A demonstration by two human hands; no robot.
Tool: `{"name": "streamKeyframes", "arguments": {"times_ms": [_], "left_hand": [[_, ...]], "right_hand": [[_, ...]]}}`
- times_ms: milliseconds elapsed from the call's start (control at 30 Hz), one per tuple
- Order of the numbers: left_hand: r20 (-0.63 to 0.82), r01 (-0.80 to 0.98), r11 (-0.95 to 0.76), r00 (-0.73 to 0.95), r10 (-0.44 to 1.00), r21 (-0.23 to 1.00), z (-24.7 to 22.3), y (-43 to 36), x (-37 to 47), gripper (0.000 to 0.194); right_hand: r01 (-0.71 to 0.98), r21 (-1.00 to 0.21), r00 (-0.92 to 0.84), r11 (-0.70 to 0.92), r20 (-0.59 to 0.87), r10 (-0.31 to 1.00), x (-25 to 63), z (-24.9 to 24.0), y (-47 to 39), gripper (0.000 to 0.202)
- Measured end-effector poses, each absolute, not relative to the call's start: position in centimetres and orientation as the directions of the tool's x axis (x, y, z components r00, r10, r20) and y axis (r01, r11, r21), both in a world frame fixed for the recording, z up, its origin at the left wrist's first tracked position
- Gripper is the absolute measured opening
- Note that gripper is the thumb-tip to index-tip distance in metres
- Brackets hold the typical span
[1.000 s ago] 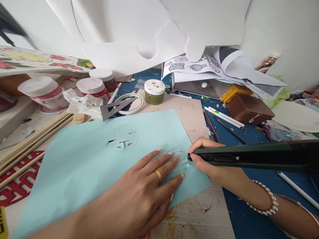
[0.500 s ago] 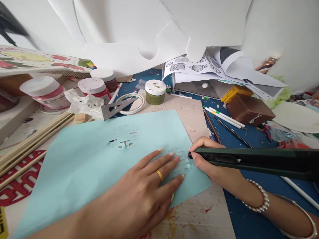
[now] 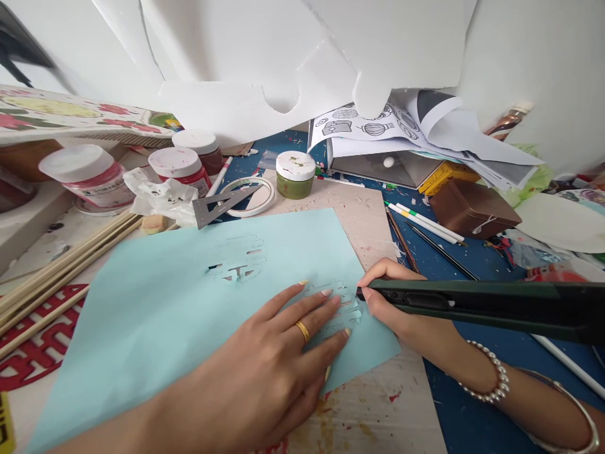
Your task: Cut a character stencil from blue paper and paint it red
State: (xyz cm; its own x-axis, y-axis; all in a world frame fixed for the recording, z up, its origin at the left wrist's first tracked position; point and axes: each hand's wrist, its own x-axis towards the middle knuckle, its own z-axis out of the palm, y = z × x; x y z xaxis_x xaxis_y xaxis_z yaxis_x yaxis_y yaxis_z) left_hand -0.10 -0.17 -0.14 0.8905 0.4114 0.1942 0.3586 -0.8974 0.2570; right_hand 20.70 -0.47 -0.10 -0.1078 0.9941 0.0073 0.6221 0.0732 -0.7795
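Barely any action from where I'm standing: since a second ago the back end of the dark cutter-like tool [image 3: 491,309] has dipped a little and the right hand [image 3: 401,325] has its wrist slightly further in, while the left hand [image 3: 283,353] sits in the same spot. Biggest thing around is the white board [image 3: 321,57] rearing up at the back, then the blue tabletop [image 3: 454,419], then a stained pale work board [image 3: 382,403] lying on it. Over that is the light blue paper [image 3: 155,315], right under both hands, with two patches of thin lines, small slots and lifted flaps, one near the far edge, one further right. The left hand is palm down on it, fingers loosely spread, tips at the right patch. The right hand pinches the tool near its front end, tip beside that same patch; can't make out the blade. Going smaller: brown box [image 3: 467,208] off to the right, green jar [image 3: 295,183] behind the paper, tape roll [image 3: 271,197] near it, metal set square [image 3: 205,214] overlapping the roll, beaded bracelet [image 3: 505,378] on the right wrist, and tiniest, a gold ring [image 3: 303,331] on a left finger
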Motion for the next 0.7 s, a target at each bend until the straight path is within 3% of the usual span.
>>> {"name": "streamKeyframes", "arguments": {"times_ms": [300, 500, 700], "left_hand": [[0.236, 0.344, -0.906, 0.885, 0.401, 0.247, 0.1, -0.1, -0.1, 0.031], [0.278, 0.268, -0.949, 0.911, 0.305, 0.165, 0.6, -0.1, -0.4, 0.03], [0.362, 0.225, -0.962, 0.893, 0.268, 0.156, 0.9, -0.1, -0.4, 0.028]], "right_hand": [[0.627, -0.777, -0.117, 0.058, -0.02, 0.993, 20.7, -0.1, -0.6, 0.006], [0.618, -0.783, -0.152, 0.071, -0.031, 0.988, 20.7, 0.0, -0.5, 0.005], [0.591, -0.802, -0.2, 0.084, -0.045, 0.979, 20.9, -0.1, -0.5, 0.006]]}}
